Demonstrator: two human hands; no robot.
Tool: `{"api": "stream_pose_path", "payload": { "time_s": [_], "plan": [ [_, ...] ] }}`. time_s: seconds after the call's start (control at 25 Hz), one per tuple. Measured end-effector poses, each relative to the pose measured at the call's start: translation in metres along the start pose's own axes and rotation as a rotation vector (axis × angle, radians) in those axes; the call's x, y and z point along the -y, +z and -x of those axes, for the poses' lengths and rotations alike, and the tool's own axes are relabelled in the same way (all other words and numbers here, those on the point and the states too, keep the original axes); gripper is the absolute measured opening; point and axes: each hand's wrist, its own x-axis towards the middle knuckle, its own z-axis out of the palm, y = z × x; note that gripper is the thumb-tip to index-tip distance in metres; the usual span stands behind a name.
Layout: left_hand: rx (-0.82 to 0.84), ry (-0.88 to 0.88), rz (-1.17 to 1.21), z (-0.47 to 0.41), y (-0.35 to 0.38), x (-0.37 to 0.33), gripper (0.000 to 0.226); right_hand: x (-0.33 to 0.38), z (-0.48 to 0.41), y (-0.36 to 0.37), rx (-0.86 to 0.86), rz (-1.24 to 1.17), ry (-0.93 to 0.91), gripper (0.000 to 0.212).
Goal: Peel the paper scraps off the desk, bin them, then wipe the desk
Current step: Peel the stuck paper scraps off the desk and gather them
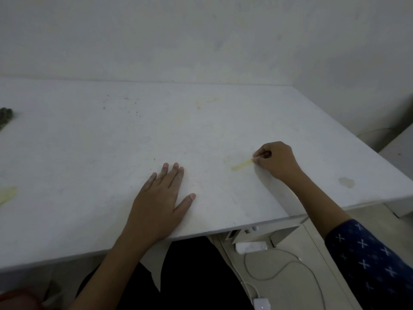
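Right hand (276, 161) pinches one end of a thin yellow paper strip (242, 164) stuck to the white desk (111, 142), left hand (159, 198) lying flat; a sharp tug may tear it.

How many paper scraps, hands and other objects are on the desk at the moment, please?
Paper scraps: 2 (pinched strip, left-edge scrap)
Hands: 2 (left hand, right hand)
Dark bundle: 1
Total: 5
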Motion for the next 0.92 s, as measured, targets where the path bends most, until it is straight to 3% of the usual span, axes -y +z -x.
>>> {"api": "stream_pose_path", "payload": {
  "time_s": [0.16, 0.36, 0.44, 0.52, 0.68, 0.76, 0.92],
  "plan": [
    [-0.004, 0.001, -0.006, 0.000, 0.000, 0.000, 0.084, -0.003, -0.001, 0.004, -0.012, 0.038, -0.019, 0.008],
    [0.007, -0.008, 0.013, 0.001, -0.001, 0.000, 0.085, -0.004, 0.001, 0.012, 0.105, 0.168, -0.039, 0.017],
    [0.006, -0.007, 0.008, 0.001, -0.001, 0.001, 0.085, 0.007, 0.007, 0.002, 0.199, -0.006, 0.053, 0.020],
    [0.014, -0.011, 0.007, 0.000, 0.000, 0.002, 0.085, 0.022, 0.014, -0.013, 0.336, -0.360, 0.147, 0.018],
    [0.007, -0.011, 0.059, 0.000, -0.002, 0.001, 0.086, 0.046, 0.029, -0.027, 0.576, -0.823, 0.144, 0.015],
    [-0.046, -0.063, 0.297, 0.001, -0.009, -0.002, 0.079, 0.055, 0.035, -0.019, 0.632, -0.862, 0.141, 0.015],
    [-0.238, -0.282, 0.950, 0.000, -0.035, -0.006, 0.045, 0.086, 0.044, 0.003, 0.708, -0.847, 0.085, 0.017]
  ]
}}
